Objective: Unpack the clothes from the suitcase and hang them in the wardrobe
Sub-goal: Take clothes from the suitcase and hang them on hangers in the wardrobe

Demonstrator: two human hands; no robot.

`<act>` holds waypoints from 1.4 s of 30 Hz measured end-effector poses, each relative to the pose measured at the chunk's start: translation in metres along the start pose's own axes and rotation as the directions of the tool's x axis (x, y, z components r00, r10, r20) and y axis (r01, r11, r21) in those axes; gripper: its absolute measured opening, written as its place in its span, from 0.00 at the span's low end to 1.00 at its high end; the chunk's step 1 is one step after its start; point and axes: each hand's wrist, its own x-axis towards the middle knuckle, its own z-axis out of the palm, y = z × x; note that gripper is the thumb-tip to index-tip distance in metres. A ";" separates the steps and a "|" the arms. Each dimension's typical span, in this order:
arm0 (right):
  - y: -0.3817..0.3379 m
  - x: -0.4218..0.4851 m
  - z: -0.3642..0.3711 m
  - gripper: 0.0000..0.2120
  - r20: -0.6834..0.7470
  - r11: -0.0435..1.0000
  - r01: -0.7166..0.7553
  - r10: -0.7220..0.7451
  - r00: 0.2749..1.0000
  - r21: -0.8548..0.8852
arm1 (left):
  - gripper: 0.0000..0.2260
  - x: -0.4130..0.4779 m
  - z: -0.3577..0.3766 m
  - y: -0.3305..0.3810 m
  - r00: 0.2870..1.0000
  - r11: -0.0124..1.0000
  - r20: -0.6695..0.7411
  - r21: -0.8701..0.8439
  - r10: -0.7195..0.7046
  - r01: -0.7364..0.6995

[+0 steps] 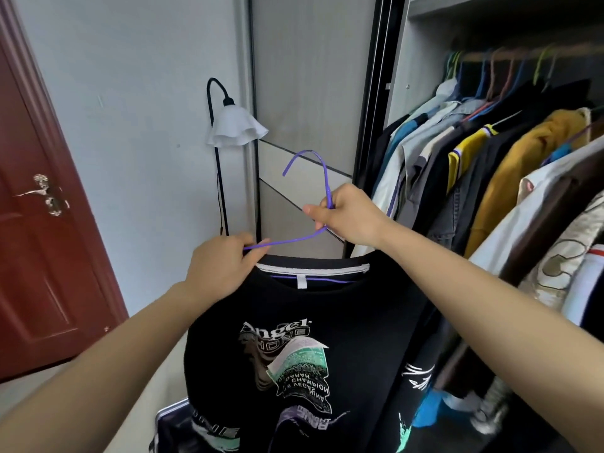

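I'm at the hanging step. The shirt (310,322) sits on the purple hanger (326,178), held up just left of the open wardrobe (421,76) and not yet on the rail (523,53).

The next move calls for a swing right and up, then dropping the hook over the rail into a gap among the packed clothes (510,148).

My right hand (349,217) is clamped round the hanger's neck below the hook. My left hand (222,266) pinches the hanger's arm at the shirt's shoulder.

The pale corner low down may be the suitcase (170,416).

Two bare forearms, slender and smooth, bare wrists, bare left hand (218,267), bare right hand (351,217)
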 end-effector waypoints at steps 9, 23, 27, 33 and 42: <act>0.001 -0.006 0.010 0.21 0.008 1.000 -0.017 0.017 1.000 -0.017 | 0.24 0.008 0.017 0.014 0.980 0.991 -0.161 0.073 0.120 -0.110; 0.076 -0.085 -0.065 0.27 0.126 0.967 -0.242 0.250 0.960 -0.080 | 0.24 0.044 0.027 0.005 0.993 0.993 -0.119 -0.118 0.000 -0.014; 0.062 -0.108 -0.076 0.15 0.264 0.949 -0.307 0.315 0.912 -0.073 | 0.21 0.044 0.046 0.013 1.000 0.986 -0.025 -0.164 0.000 -0.005; 0.009 -0.123 -0.093 0.11 0.362 0.955 -0.297 0.277 0.890 -0.002 | 0.23 0.063 0.061 0.032 0.996 0.927 0.045 -0.371 0.078 -0.056; -0.019 -0.155 -0.112 0.06 0.199 0.716 -0.364 0.307 0.931 0.596 | 0.16 0.053 0.071 0.129 0.969 0.879 0.247 -0.463 0.002 0.116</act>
